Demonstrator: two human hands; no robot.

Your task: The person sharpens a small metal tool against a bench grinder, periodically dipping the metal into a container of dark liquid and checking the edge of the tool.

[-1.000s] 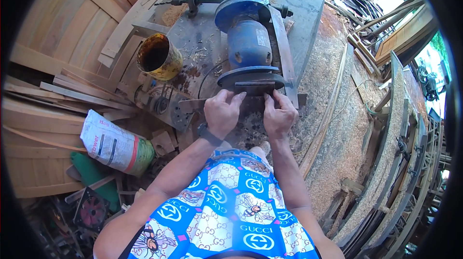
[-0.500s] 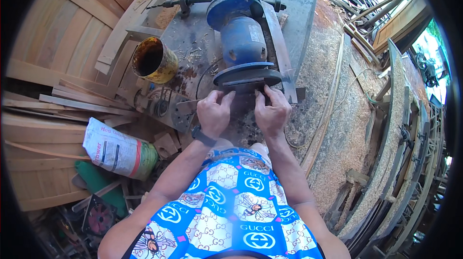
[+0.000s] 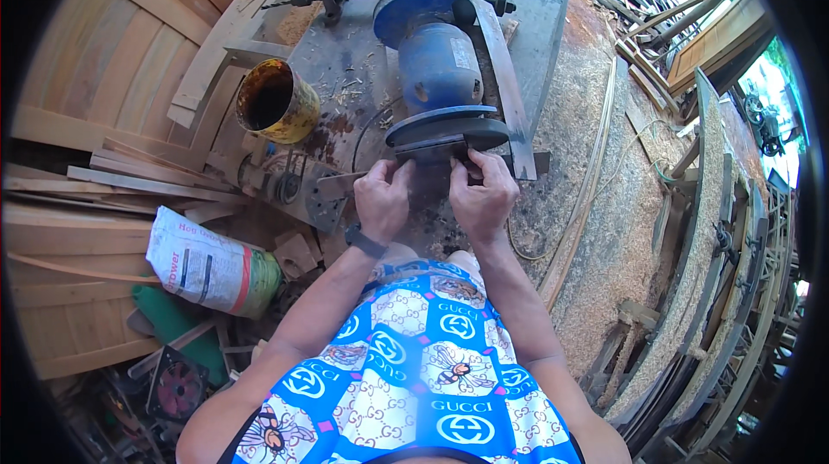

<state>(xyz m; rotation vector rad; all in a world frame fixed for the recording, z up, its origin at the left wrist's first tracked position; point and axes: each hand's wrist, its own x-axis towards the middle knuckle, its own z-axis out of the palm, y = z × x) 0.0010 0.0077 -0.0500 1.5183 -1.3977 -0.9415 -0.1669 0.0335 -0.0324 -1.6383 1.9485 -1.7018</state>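
Observation:
A blue bench grinder (image 3: 439, 66) stands in front of me, with a dark grinding wheel (image 3: 486, 132) at its near end. Across the wheel's near face lies a thin, flat strip of dark metal, like a blade (image 3: 432, 151). My left hand (image 3: 382, 198) pinches its left end between thumb and fingers. The right end is pinched the same way by my right hand (image 3: 482, 194). Whether the strip's far edge touches the wheel I cannot tell.
An open yellow can (image 3: 298, 114), stained dark, stands left of the grinder. A drill bit (image 3: 281, 4) sticks out left from the far shaft. A wooden board (image 3: 505, 88) runs along the grinder's right side. Left lies a white sack (image 3: 203, 261); sawdust (image 3: 579, 231) covers the right.
Both hands have slid slightly left along the wheel with the metal strip between them, the right hand a little more. The grips look the same.

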